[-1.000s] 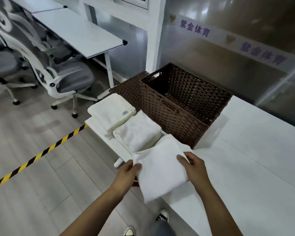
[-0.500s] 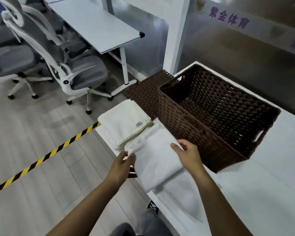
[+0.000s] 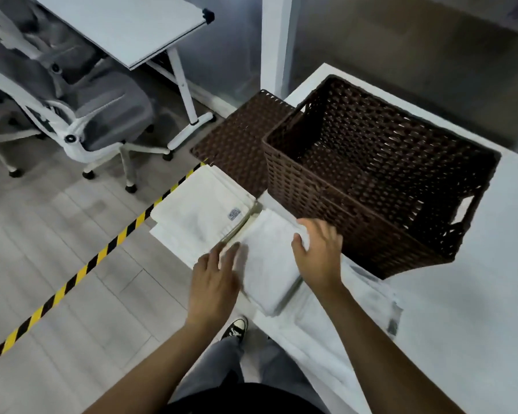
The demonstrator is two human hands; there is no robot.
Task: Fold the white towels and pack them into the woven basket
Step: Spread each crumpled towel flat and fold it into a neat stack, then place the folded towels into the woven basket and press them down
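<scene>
White terry is lying under both hands: the left hand [image 3: 214, 274] is resting flat with fingers spread on the near-left edge of the folded towel [image 3: 269, 264], while the right hand [image 3: 319, 252] is curling its thumb and fingers over the far-right corner, though motion blur is hiding how firmly. The towel's long axis is running from the person toward the basket [image 3: 380, 186], which is sitting empty just beyond and to the right of the right hand, the nearer one. A second towel [image 3: 204, 216] is lying just left; another [image 3: 341, 330] is spreading underneath on the table [image 3: 476, 339].
</scene>
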